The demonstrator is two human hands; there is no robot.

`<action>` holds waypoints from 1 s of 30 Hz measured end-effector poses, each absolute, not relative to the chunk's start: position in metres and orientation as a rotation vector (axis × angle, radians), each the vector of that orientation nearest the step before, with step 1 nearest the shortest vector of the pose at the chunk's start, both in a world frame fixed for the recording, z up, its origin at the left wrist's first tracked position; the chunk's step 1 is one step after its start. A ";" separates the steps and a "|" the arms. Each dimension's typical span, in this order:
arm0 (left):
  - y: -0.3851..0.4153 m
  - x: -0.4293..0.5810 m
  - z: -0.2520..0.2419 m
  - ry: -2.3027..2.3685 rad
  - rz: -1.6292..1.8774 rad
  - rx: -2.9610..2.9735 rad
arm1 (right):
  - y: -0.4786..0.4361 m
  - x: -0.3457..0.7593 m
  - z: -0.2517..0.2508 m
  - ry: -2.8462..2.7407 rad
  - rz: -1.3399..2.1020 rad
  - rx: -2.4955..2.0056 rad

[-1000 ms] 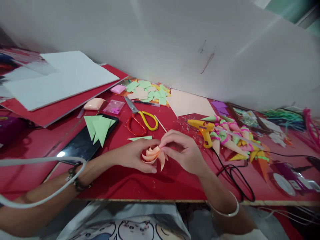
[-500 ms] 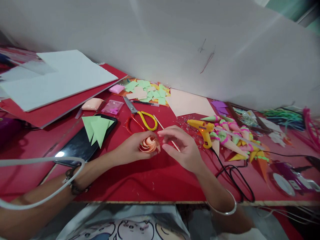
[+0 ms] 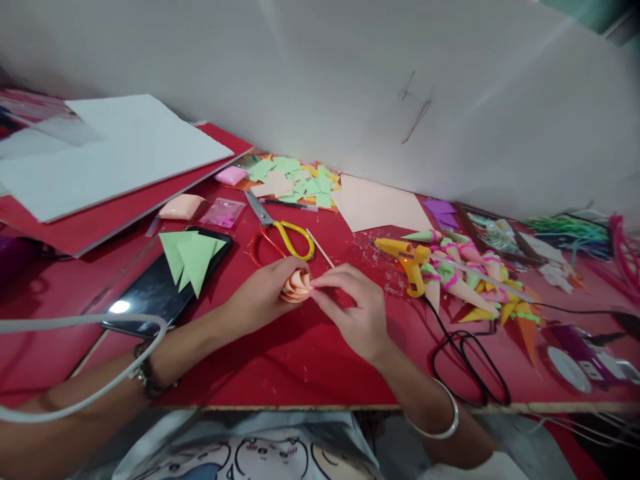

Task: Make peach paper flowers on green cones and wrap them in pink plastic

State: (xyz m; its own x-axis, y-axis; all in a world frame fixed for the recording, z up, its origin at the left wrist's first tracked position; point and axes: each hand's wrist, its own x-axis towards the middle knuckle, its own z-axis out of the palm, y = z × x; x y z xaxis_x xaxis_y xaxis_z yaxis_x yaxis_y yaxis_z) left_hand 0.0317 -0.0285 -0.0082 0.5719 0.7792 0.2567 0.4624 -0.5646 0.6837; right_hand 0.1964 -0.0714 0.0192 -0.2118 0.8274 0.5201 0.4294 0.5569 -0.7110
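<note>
At the red bench [image 3: 310,360], we see both hands meet over a small peach paper flower [image 3: 296,285]. The left hand [image 3: 260,298] curls around the flower from the left and holds it just above the bench top, while the right hand [image 3: 350,312] pinches its right edge between thumb and forefinger. Just behind the hands lie scissors [image 3: 279,235] with one red and one yellow handle, and a thin wooden stick [image 3: 320,249] slants beside them. To the left, green paper triangles [image 3: 190,257] rest on a black phone [image 3: 160,287]. To the right, a yellow glue gun [image 3: 406,261] stands beside a heap of coloured paper cones [image 3: 475,280], its black cord [image 3: 465,360] looping toward the bench's front edge. A peach paper sheet [image 3: 377,208] and a pile of green paper scraps [image 3: 293,180] lie against the white wall.
</note>
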 end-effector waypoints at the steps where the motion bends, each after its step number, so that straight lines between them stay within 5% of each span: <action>1: -0.029 0.031 -0.009 0.997 0.739 2.254 | -0.071 0.197 0.019 -1.840 0.513 -1.030; 18: -0.034 0.035 -0.006 1.028 0.644 2.233 | -0.068 0.200 0.008 -2.004 0.186 -1.058; 30: -0.037 0.033 0.007 0.703 0.533 1.914 | -0.070 0.199 0.013 -1.861 0.426 -1.054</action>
